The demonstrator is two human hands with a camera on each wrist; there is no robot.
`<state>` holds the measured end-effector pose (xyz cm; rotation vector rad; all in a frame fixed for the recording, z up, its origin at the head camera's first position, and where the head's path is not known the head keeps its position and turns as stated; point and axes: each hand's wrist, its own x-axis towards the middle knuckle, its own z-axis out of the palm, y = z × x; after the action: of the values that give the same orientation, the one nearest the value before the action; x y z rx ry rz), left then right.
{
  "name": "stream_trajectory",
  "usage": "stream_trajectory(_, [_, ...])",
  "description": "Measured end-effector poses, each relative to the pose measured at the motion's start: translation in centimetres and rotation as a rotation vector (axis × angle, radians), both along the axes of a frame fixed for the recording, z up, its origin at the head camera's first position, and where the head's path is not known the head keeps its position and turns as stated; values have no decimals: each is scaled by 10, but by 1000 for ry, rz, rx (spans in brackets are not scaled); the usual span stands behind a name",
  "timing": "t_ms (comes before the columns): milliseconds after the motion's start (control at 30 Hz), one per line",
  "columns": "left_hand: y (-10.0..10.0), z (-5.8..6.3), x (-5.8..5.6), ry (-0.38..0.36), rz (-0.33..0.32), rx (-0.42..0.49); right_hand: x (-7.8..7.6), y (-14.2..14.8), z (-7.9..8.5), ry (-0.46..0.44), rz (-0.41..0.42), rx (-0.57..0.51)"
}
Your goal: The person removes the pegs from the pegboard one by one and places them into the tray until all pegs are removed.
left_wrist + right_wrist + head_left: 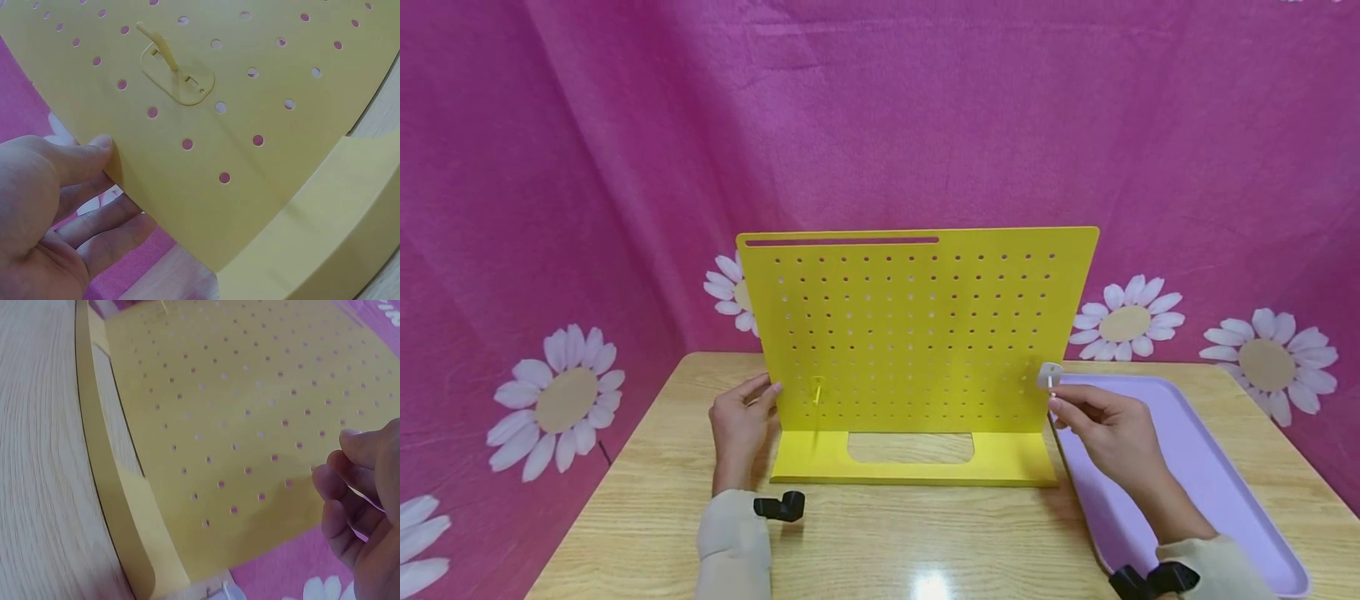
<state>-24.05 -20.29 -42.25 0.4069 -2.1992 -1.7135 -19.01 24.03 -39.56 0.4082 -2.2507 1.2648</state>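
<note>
A yellow pegboard [902, 333] stands upright on its yellow base. My left hand [741, 421] grips its left edge, the thumb [100, 147] on the front face and the other fingers behind. Close to that hand, a yellow hook [165, 53] with an oval backplate sits on the board's lower left. By the lower right edge, my right hand [1101, 429] pinches a small white hook [1050, 377] between thumb and fingertips, its flat plate uppermost. In the right wrist view the curled fingers [334, 519] overlap the board and hide what they pinch.
Beneath the right forearm, a lavender tray [1187, 450] lies on the wooden table [880, 533], right of the board. The base has a wide cutout in its middle. A magenta cloth [880, 108] with large daisies hangs behind the table.
</note>
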Motion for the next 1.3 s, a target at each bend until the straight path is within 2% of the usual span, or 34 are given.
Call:
stream_trajectory(167, [0, -2, 0, -9, 1, -12, -1, 15, -7, -26, -47, 20])
stream_trajectory(433, [-1, -5, -1, 39, -2, -9, -6, 33, -12, -116, -140, 94])
stream_trajectory(700, [-1, -4, -1, 26, -4, 2, -17, 56, -21, -221, -158, 126])
stream_trajectory(1000, [0, -4, 0, 21, 3, -6, -35, 83, -29, -364, -222, 243])
stream_trajectory(1300, [0, -4, -2, 15, -4, -5, -54, 91, -31, -426, -193, 422])
